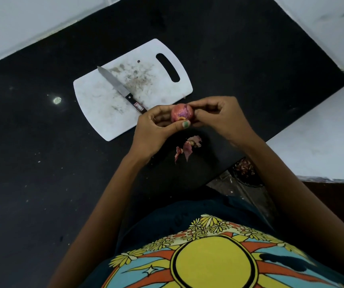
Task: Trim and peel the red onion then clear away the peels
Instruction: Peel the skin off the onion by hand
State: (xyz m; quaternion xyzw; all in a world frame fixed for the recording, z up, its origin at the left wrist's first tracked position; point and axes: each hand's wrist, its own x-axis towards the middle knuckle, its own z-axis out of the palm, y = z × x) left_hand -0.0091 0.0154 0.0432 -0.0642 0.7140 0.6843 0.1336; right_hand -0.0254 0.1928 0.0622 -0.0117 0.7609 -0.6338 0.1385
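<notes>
A small red onion [181, 113] is held in the air between both hands, just in front of the white cutting board [104, 113]. My left hand [156, 129] cups it from the left, thumb under it. My right hand [218, 115] pinches its right side with the fingertips. Part of the skin is off and paler purple flesh shows. Several pink peel scraps [187, 147] lie on the black counter below the hands. A knife [121, 90] with a black handle rests diagonally on the board.
The black counter [31, 163] runs left and ahead, bounded by white walls at the back and right. A dark container with onion scraps [246, 169] sits below the counter's right edge. The board carries smeared residue.
</notes>
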